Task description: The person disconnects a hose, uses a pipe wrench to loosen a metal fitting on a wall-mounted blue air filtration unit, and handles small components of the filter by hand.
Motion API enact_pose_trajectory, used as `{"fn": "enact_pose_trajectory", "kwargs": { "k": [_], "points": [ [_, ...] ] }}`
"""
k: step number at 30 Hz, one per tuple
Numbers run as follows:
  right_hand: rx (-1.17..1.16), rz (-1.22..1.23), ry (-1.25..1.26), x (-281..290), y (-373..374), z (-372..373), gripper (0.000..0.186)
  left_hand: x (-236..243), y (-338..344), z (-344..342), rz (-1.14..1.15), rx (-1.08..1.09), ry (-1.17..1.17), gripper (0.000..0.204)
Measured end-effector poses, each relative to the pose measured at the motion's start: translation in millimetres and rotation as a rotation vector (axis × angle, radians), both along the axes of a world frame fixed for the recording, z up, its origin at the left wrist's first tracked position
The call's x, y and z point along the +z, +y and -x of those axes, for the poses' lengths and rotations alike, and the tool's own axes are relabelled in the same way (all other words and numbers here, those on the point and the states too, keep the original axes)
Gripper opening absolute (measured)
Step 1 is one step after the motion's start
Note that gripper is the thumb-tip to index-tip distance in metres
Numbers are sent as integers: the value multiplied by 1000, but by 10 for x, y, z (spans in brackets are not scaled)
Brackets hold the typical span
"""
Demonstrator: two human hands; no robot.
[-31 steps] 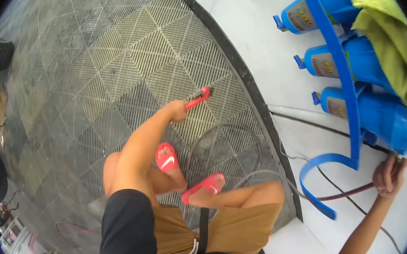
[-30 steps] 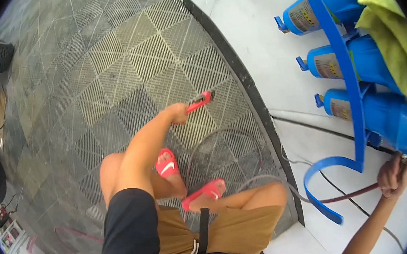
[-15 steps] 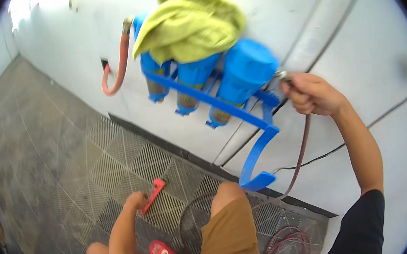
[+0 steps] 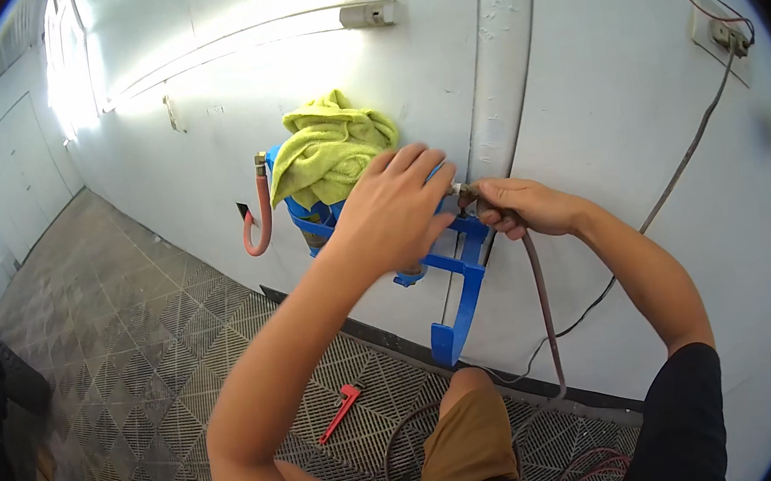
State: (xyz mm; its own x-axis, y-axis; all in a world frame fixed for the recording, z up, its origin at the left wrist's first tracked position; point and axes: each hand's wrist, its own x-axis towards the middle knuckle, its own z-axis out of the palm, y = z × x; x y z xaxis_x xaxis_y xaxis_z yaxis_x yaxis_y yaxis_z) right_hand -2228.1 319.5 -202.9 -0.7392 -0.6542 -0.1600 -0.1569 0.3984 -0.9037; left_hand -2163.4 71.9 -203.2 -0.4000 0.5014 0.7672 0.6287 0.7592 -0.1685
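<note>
My left hand (image 4: pixel 390 207) is over the right end of the blue filter units (image 4: pixel 312 220), fingers apart and curved, hiding much of that end; whether it grips is unclear. Just right of it, my right hand (image 4: pixel 509 209) is closed on the brass hose fitting (image 4: pixel 469 191) at the unit's outlet, with a maroon hose (image 4: pixel 538 281) hanging below. A blue metal bracket (image 4: pixel 465 302) extends down from the units. A yellow-green cloth (image 4: pixel 324 148) lies over their top. A red pipe wrench (image 4: pixel 340 412) lies on the grid floor below.
A salmon hose (image 4: pixel 263 216) loops at the units' left. A white pipe (image 4: pixel 498 60) runs up the wall beside an outlet (image 4: pixel 723 36) with hanging cables. Coiled hose (image 4: pixel 588 463) lies near the wall base. A tyre (image 4: pixel 9 365) stands at the far left.
My left hand has let go of the red wrench, now on the floor, and has risen to the filter units. My view has swung up toward the wall. My right hand stays at the fitting.
</note>
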Motion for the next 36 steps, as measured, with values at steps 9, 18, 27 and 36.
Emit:
{"fn": "enact_pose_trajectory", "kwargs": {
  "k": [9,18,27,36],
  "points": [
    [17,469,-466,-649,644,-397,44,371,248,561,532,32,-521,37],
    [-428,-424,1252,-342,514,-447,14,632,386,686,607,44,-835,41],
    [-412,-709,2112,-144,614,-288,25,526,579,841,485,-247,-1018,32],
    [-140,-282,546,40,580,-633,28,306,573,551,554,-59,-383,20]
  ]
}}
